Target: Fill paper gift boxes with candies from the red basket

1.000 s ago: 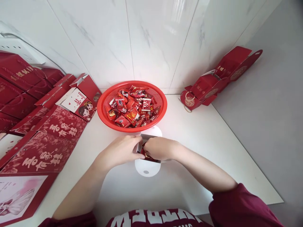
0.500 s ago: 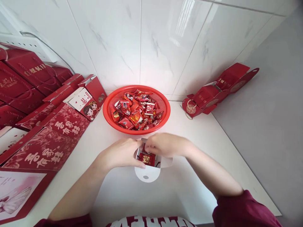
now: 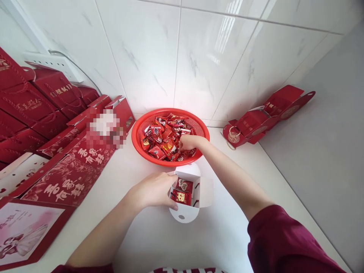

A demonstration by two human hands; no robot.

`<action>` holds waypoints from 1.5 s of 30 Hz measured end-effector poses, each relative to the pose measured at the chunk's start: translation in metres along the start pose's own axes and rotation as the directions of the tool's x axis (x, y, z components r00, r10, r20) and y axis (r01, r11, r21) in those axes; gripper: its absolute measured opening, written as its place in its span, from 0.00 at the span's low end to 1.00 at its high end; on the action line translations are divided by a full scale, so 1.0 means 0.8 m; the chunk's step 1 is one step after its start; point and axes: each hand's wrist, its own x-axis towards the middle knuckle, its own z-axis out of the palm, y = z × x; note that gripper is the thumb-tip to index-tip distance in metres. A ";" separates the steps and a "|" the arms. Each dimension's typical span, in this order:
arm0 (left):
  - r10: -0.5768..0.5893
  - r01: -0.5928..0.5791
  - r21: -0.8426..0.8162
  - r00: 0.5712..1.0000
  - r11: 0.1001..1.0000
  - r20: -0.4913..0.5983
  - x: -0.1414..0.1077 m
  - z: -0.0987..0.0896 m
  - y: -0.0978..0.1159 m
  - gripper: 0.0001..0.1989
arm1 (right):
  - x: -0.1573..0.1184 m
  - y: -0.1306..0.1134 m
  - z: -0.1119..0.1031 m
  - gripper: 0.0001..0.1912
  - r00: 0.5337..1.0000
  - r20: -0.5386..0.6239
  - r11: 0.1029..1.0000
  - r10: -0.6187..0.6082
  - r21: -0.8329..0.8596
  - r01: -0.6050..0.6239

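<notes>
A small white box (image 3: 204, 192) stands open on the white table, its flaps spread, with red candy packets (image 3: 182, 197) inside. My left hand (image 3: 156, 191) grips the box's left side between thumb and fingers. Behind the box is a red plastic basket (image 3: 135, 143) full of red wrapped candies (image 3: 167, 144). My right hand (image 3: 189, 143) reaches into the basket's right part, fingers bent down among the candies; what they hold, if anything, is hidden.
Red gift boxes and bags (image 3: 62, 178) are stacked along the left side. Folded red boxes (image 3: 250, 123) lean at the back right by a grey panel (image 3: 318, 144). A power strip (image 3: 54, 65) sits at the tiled wall.
My right hand has moved from inside the white box up to the basket. The box's contents and back flap now show. The view has shifted slightly.
</notes>
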 end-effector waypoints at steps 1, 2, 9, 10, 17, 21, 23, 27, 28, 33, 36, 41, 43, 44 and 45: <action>-0.001 0.001 -0.014 1.000 1.000 0.012 0.000 -0.001 0.001 0.21 | 0.000 -0.001 0.001 0.12 1.000 0.027 1.000 -0.005 -0.001 0.005; -0.006 0.007 -0.021 1.000 1.000 0.029 0.001 -0.001 0.001 0.20 | 0.000 -0.002 0.001 0.11 0.999 0.052 1.000 -0.007 -0.005 0.007; -0.031 0.033 -0.019 0.995 0.999 0.098 0.007 -0.002 0.000 0.19 | 0.010 -0.009 0.021 0.12 0.984 0.177 0.999 0.007 -0.054 0.003; -0.037 0.039 -0.012 0.994 0.999 0.103 0.008 -0.002 -0.001 0.19 | 0.014 -0.008 0.024 0.11 0.984 0.177 0.999 0.005 -0.045 0.003; -0.035 0.037 -0.017 0.994 0.999 0.107 0.008 -0.001 -0.002 0.19 | 0.027 0.015 0.032 0.11 0.998 -0.068 0.980 -0.007 0.196 0.020; -0.058 0.055 0.023 0.991 0.998 0.123 0.010 -0.001 -0.005 0.19 | 0.022 0.023 0.026 0.09 0.957 -0.288 0.893 -0.040 0.418 0.163; -0.051 0.048 0.030 0.990 0.998 0.128 0.011 -0.001 -0.007 0.20 | 0.019 0.024 0.023 0.14 0.926 -0.374 0.830 -0.051 0.499 0.247; -0.045 0.040 0.038 0.991 0.998 0.128 0.012 -0.001 -0.008 0.20 | 0.021 0.023 0.025 0.19 0.908 -0.418 0.788 -0.033 0.548 0.281; -0.044 0.039 0.042 0.991 0.998 0.124 0.012 0.000 -0.008 0.20 | 0.023 0.023 0.028 0.17 0.920 -0.391 0.807 -0.015 0.539 0.242; -0.044 0.041 0.028 0.991 0.999 0.124 0.012 0.000 -0.008 0.20 | 0.031 0.021 0.037 0.12 0.985 -0.163 0.940 0.062 0.340 -0.003; -0.037 0.034 0.020 0.992 0.999 0.120 0.012 0.001 -0.009 0.20 | 0.028 0.016 0.037 0.25 0.998 -0.042 0.977 0.053 0.207 -0.044; -0.031 0.029 0.024 0.994 0.999 0.108 0.011 0.006 -0.014 0.22 | 0.023 0.007 0.034 0.34 0.994 0.061 0.993 0.094 0.072 -0.098; -0.033 0.030 0.030 0.993 0.999 0.109 0.011 0.007 -0.014 0.21 | 0.025 0.005 0.035 0.30 0.991 0.074 0.992 0.111 0.050 -0.115; -0.034 0.031 0.030 0.993 0.999 0.110 0.011 0.007 -0.014 0.21 | 0.026 0.005 0.035 0.27 0.990 0.085 0.992 0.109 0.049 -0.113; -0.037 0.034 0.029 0.993 0.999 0.111 0.011 0.006 -0.013 0.22 | 0.027 0.006 0.036 0.25 0.990 0.101 0.993 0.097 0.054 -0.103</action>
